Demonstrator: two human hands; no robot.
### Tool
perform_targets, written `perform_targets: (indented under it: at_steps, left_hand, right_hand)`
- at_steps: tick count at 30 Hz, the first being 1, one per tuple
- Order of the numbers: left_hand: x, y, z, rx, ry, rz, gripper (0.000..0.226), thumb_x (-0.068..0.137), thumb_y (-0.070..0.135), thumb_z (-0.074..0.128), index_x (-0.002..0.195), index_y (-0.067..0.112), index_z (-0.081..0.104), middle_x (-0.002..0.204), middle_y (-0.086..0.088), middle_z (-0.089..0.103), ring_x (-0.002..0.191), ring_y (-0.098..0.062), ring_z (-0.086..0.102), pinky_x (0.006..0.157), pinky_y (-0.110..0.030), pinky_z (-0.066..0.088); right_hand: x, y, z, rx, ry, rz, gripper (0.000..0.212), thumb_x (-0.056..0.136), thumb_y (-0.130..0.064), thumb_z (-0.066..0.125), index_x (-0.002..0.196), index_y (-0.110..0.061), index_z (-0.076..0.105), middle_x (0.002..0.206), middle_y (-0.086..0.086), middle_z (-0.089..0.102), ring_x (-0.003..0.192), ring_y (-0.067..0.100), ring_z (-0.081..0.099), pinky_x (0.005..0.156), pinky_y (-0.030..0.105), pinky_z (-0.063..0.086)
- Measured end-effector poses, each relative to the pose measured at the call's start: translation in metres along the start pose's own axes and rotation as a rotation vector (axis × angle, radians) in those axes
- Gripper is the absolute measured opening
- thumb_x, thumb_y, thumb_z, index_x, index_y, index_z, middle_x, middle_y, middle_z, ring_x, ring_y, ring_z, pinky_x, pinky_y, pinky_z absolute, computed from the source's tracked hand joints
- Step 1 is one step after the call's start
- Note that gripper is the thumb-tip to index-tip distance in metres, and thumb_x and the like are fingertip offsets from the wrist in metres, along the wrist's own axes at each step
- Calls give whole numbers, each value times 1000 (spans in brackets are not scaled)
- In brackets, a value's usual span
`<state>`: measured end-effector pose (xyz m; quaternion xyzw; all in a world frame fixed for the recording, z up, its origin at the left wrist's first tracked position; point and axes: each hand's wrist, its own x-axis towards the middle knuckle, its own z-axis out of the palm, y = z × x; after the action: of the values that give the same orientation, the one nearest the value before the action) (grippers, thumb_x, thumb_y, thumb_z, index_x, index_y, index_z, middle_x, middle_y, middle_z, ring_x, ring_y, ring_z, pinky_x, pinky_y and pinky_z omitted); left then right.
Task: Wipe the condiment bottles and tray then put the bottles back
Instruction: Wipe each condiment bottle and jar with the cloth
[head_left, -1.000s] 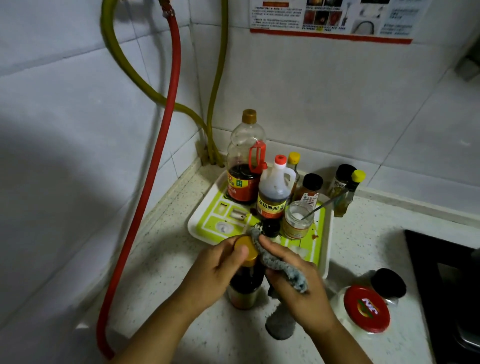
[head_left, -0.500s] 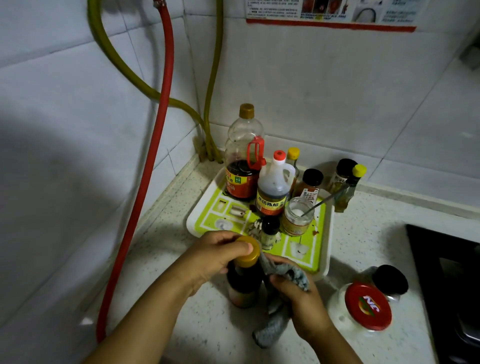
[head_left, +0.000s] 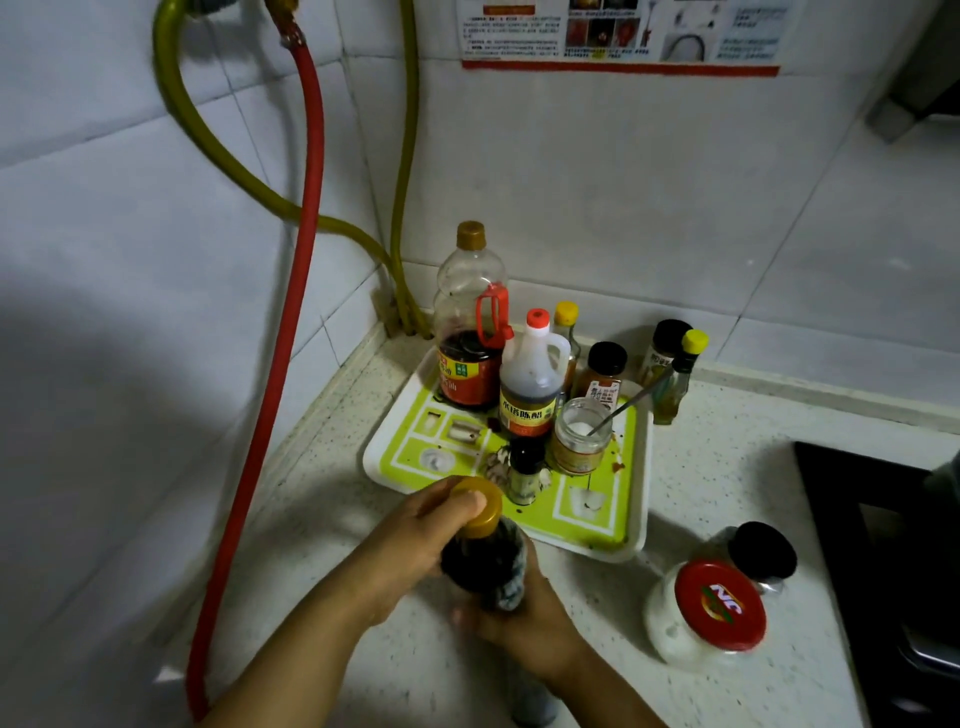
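Dark sauce bottle (head_left: 480, 564) with yellow cap (head_left: 480, 506) held over speckled counter (head_left: 332, 499), just in front of green-and-white tray (head_left: 597, 519). Left hand (head_left: 415, 540) curled round cap and neck. Right hand (head_left: 524, 613) wrapped round bottle's lower body, pressing grey cloth (head_left: 511, 577) against it. Tall soy bottle (head_left: 467, 332), vinegar bottle (head_left: 530, 379), open jar (head_left: 579, 436) upright on tray. Red-lidded jar (head_left: 719, 605) on counter to right.

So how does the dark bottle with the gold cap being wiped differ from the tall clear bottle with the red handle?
The dark gold-capped bottle is off the green tray, gripped by both hands; the tall clear red-handled bottle stands untouched on it. The first is shorter and dark throughout; the second is mostly empty. Both have gold-brown caps.
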<state>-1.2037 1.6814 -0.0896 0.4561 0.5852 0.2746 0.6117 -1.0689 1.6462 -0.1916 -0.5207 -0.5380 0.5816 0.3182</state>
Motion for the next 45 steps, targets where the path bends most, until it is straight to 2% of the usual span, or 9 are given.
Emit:
perform_targets:
  at_steps: [3, 7, 15, 19, 27, 31, 35, 40, 45]
  left_hand:
    - [0, -4, 1, -9, -1, 21, 26, 94, 31, 48, 115, 26, 63, 109, 16, 64, 86, 11, 58, 58, -16, 47]
    - [0, -4, -1, -20, -22, 60, 26, 94, 26, 48, 114, 21, 64, 108, 14, 66, 81, 16, 62, 61, -10, 48]
    - [3, -6, -4, 40, -50, 51, 35, 88, 43, 54, 119, 27, 60, 116, 11, 63, 104, 0, 57, 74, -31, 51]
    - [4, -8, -7, 74, -68, 51, 50, 82, 53, 56, 125, 28, 57, 125, 9, 60, 107, 3, 53, 70, -26, 48]
    - [3, -15, -12, 111, -151, 134, 74, 61, 78, 58, 123, 38, 53, 123, 19, 58, 112, 6, 52, 86, -23, 51]
    - [10, -22, -6, 268, -110, 204, 65, 55, 41, 88, 108, 45, 50, 116, 27, 56, 112, 7, 50, 94, -19, 40]
    - [18, -28, 3, 301, 86, 291, 36, 69, 19, 83, 90, 35, 58, 98, 13, 66, 101, -12, 61, 93, -33, 47]
    - [15, -21, 14, 266, 123, 352, 36, 54, 35, 77, 88, 29, 65, 88, 10, 70, 88, -8, 64, 81, -27, 47]
    - [11, 16, 46, 334, 31, 458, 28, 68, 18, 82, 87, 29, 65, 89, 14, 69, 88, -3, 63, 73, -21, 46]
  right_hand:
    - [-8, -4, 6, 84, 1, -92, 95, 73, 7, 67, 146, -28, 17, 143, -9, 43, 127, 3, 46, 104, 26, 43]
    - [-9, -2, 7, 66, -29, -189, 97, 76, -1, 54, 140, -40, -9, 156, -11, -8, 144, 7, 7, 115, 25, 26]
    - [1, -7, -3, -171, 35, -100, 100, 82, -12, 69, 146, -17, -7, 155, -1, 16, 133, -4, 30, 97, 0, 27]
    - [7, 2, 12, -431, 202, -2, 101, 78, -41, 65, 147, -21, -6, 141, 5, 46, 120, 23, 53, 88, 23, 43]
    - [1, 15, 1, -813, 144, 184, 61, 86, -26, 56, 140, -20, 28, 131, 3, 53, 116, 22, 53, 86, 27, 43]
    - [-9, 18, -9, -1005, 76, 138, 51, 90, -33, 48, 138, -20, 37, 140, 4, 41, 127, 24, 41, 96, 32, 42]
    - [-25, 12, -20, -979, 79, 147, 47, 90, -30, 46, 135, -23, 34, 128, 6, 46, 115, 29, 50, 87, 36, 46]
    - [-50, -6, -47, -753, 277, -6, 24, 76, -26, 48, 99, -24, 53, 100, 4, 58, 93, 27, 58, 74, 34, 45]
    - [-70, -39, -80, -541, 495, -150, 19, 63, -14, 48, 73, -30, 50, 75, -8, 60, 72, 13, 55, 62, 28, 45]
